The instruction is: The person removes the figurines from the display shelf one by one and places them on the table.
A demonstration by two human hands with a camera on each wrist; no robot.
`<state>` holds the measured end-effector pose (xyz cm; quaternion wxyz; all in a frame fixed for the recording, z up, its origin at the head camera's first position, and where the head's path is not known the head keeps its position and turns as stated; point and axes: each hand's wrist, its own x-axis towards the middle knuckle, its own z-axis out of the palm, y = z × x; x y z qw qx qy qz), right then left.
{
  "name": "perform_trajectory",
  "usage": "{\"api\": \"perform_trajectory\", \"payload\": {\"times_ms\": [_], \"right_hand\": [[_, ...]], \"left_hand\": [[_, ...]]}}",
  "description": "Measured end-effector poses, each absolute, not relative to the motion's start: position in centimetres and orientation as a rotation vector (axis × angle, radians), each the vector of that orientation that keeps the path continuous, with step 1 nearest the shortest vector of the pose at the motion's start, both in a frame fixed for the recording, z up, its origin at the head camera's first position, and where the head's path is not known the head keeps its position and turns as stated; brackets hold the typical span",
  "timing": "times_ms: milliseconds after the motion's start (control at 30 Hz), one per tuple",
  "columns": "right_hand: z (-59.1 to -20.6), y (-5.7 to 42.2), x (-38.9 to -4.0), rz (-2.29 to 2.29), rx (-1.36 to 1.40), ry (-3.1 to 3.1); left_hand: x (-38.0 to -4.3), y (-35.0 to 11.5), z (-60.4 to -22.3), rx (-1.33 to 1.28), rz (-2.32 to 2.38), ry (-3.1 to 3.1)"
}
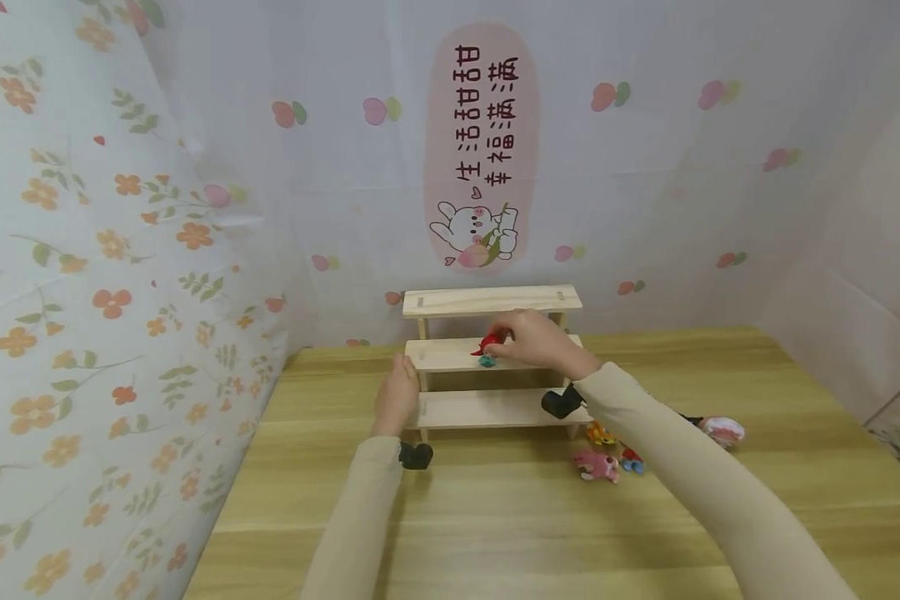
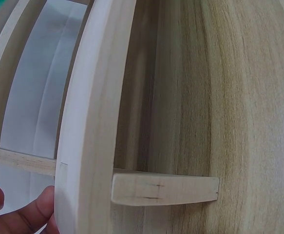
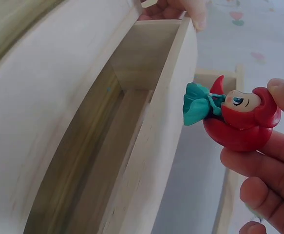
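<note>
A three-tier wooden display shelf (image 1: pixel 492 302) stands on the table against the back cloth. My left hand (image 1: pixel 396 398) grips its left end; in the left wrist view the fingers (image 2: pixel 27 214) are at the board's edge. Over the middle tier (image 1: pixel 442 355), my right hand (image 1: pixel 536 340) pinches a small mermaid figurine (image 3: pixel 236 117) with red hair and a teal tail. The right wrist view shows the figurine lying sideways between thumb and fingers, its tail pointing away from the palm.
Right of the shelf lie a pink figurine (image 1: pixel 597 466), an orange-yellow one (image 1: pixel 600 433) and a red-and-blue one (image 1: pixel 632 461). Farther right, beyond my right sleeve, is a figure with a white-and-pink top (image 1: pixel 722 431). Patterned cloth (image 1: pixel 330 192) hangs behind and at the left.
</note>
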<state>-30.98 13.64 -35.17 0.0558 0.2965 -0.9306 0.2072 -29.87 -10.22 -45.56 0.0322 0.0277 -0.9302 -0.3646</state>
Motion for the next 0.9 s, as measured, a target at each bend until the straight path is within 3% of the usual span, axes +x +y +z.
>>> {"api": "perform_trajectory", "payload": {"times_ms": [333,900], "right_hand": [[-35.6,18.1,-28.8,0.589,0.92,-2.765],[-37.2,26.5,-24.5,0.593,0.663,-2.825]], "left_hand": [[-29.6,-10.3,-45.2,0.11,-1.148,-2.879],[-29.5,-10.0,-44.9,0.121,-1.148,-2.872]]}}
